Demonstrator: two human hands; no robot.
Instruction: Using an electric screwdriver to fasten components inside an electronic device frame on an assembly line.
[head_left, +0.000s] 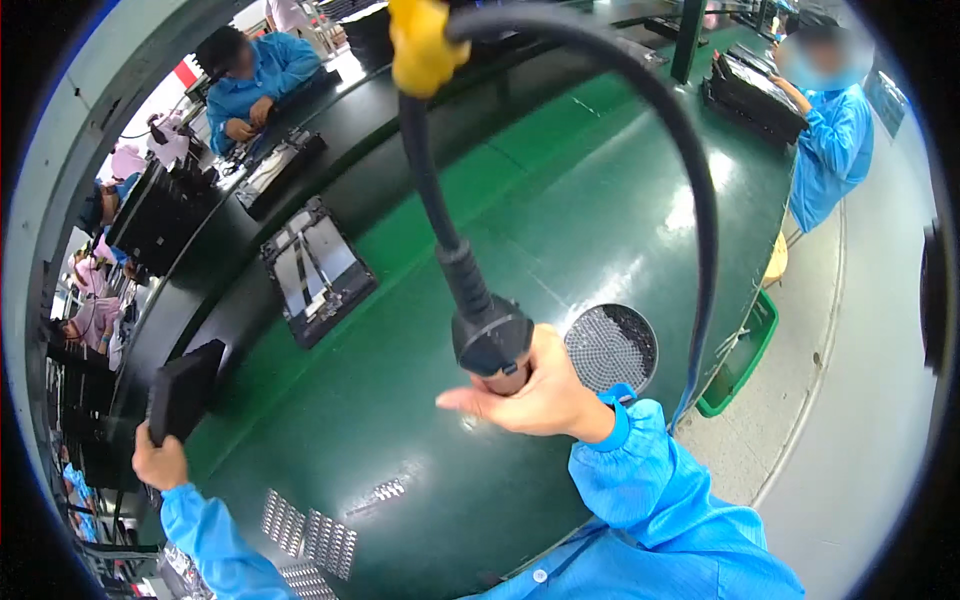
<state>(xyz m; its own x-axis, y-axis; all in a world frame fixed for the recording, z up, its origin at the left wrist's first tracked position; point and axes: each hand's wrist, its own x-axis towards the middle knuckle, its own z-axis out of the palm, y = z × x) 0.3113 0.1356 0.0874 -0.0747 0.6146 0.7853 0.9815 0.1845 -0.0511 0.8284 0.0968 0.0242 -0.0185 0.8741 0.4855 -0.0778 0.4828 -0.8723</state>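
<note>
My right hand [550, 395] is wrapped round the upper body of a corded electric screwdriver [490, 335], near the middle of the bench. Its lower end is hidden by the hand, and the thumb sticks out to the left. A thick black cable [690, 170] loops up from it, past a yellow fitting [425, 45] overhead. Off to the left, my left hand [160, 460] grips the near end of a flat black tray-like piece [185, 388], raised at a tilt and slightly blurred. What it is exactly I cannot make out.
A round dish [612, 348] with small dark pieces sits right of my right hand. Metal strips of small parts [330, 543] lie near the front. An opened device frame [318, 270] rests farther back. Co-workers sit across the bench; a green bin [740, 360] stands at right.
</note>
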